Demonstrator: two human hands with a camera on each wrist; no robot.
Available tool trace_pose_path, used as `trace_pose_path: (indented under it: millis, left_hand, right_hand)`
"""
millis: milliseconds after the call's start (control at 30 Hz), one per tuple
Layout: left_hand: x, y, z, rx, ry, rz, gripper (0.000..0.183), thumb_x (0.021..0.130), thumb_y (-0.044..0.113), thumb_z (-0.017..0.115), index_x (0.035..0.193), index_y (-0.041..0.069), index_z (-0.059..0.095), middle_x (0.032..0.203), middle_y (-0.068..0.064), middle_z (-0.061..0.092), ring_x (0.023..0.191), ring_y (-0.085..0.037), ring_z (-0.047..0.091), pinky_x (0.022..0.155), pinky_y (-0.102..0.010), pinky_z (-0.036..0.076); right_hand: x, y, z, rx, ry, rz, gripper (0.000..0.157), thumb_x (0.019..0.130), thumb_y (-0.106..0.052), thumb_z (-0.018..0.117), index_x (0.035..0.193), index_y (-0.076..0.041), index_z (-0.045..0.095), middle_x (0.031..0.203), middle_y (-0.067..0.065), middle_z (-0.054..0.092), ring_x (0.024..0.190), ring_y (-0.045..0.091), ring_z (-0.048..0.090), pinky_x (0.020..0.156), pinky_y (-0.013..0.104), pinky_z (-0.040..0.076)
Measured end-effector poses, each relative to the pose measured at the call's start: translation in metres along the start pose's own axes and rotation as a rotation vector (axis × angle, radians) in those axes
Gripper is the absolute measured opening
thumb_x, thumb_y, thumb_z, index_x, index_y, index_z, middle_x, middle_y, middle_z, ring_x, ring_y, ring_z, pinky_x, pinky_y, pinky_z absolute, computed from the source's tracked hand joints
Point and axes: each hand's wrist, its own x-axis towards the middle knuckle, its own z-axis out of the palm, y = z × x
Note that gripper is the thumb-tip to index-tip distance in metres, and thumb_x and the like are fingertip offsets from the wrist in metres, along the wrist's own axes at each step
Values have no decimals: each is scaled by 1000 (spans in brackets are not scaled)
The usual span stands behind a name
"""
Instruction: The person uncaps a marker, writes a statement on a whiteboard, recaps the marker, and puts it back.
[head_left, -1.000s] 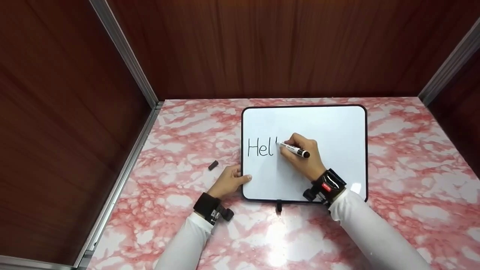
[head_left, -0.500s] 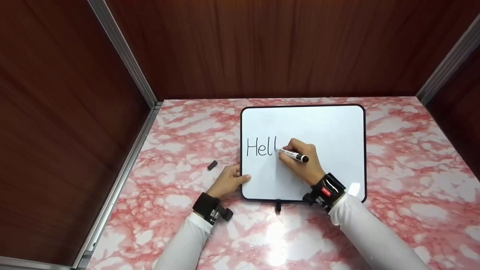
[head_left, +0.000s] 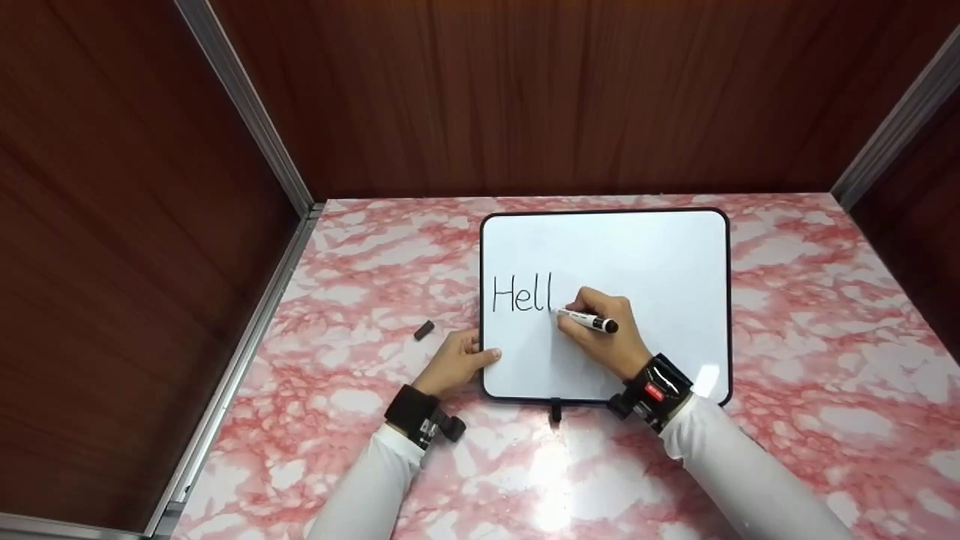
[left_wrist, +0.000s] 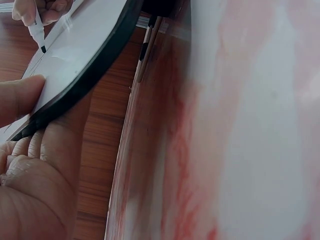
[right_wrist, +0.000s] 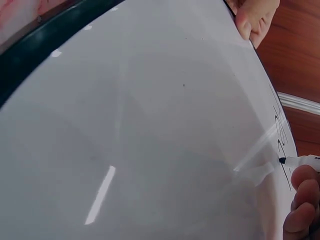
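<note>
A whiteboard (head_left: pixel 645 255) with a black frame stands tilted up on the table, with "Hell" in black handwriting on its left half. My right hand (head_left: pixel 606 330) pinches a white marker (head_left: pixel 581 318) with a black end, its tip at the foot of the last "l". In the right wrist view the marker's dark tip meets the board's surface. At the board's lower left edge my left hand (head_left: pixel 455 363) grips the frame, thumb on the front. The left wrist view shows that hand's other fingers (left_wrist: pixel 40 145) behind the frame.
A small dark marker cap (head_left: pixel 424 330) lies on the red-and-white marbled table (head_left: pixel 360 300), left of the board. A black support foot (head_left: pixel 556 409) sticks out below the frame. Brown wooden panels (head_left: pixel 555 97) enclose the back and sides.
My right hand has drawn the marker downward, lengthening the second "l" from a short stroke to full height. The left hand keeps its grip on the board's edge.
</note>
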Motion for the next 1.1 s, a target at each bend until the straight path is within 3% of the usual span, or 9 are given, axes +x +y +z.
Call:
trace_pose_path:
  millis: [900,1100]
  left_hand:
    - [0,2,0,12,-2,-6,34,102,-3,64,134,-16,64,122,-32,76,95,-14,78,88,-31,67]
    - [0,2,1,0,3,-18,33,103,-3,64,133,-15,65,121,-31,77,95,-15,78,88,-34,68]
  right_hand:
    - [4,3,-9,-18,12,-25,14,78,3,74,71,-5,64,59,0,66,52,-3,45,48,13,33]
    - [6,4,-12,16,65,-16,15,79,4,75,73,-4,64,63,3,71,54,0,49,49,13,36]
